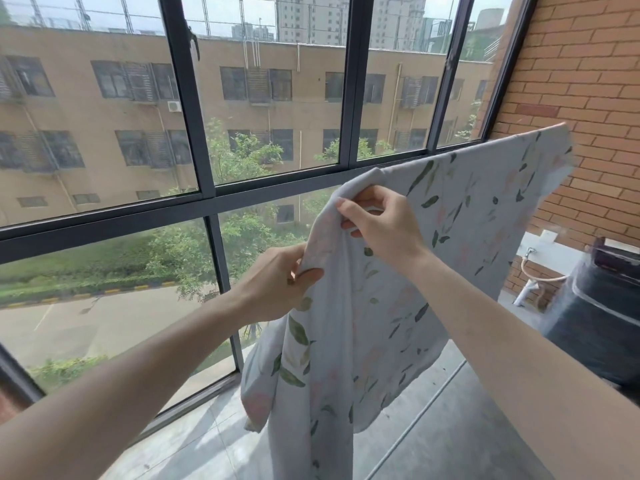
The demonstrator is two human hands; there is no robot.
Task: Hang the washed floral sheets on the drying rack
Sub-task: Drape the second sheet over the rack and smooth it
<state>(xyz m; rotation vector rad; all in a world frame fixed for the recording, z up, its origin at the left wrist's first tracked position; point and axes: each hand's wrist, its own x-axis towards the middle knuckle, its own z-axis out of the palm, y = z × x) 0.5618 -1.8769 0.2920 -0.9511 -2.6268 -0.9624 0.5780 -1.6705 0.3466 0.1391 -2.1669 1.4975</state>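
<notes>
A pale grey floral sheet (460, 237) with green leaves and faint pink flowers hangs in front of the window, its top edge stretched up toward the brick wall at the right. My left hand (280, 282) pinches a bunched fold at the sheet's left edge. Higher and to the right, my right hand (377, 220) grips the sheet's top edge with curled fingers. The lower part of the sheet drapes down toward the floor. Whatever holds up the far right end is hidden by the cloth; no drying rack shows.
A large dark-framed window (349, 98) fills the wall ahead. At the right stands a brick wall (588, 81), with a dark washing machine (599, 317) and a tap with hose (530, 268) below it. The grey tiled floor (450, 427) lies underneath.
</notes>
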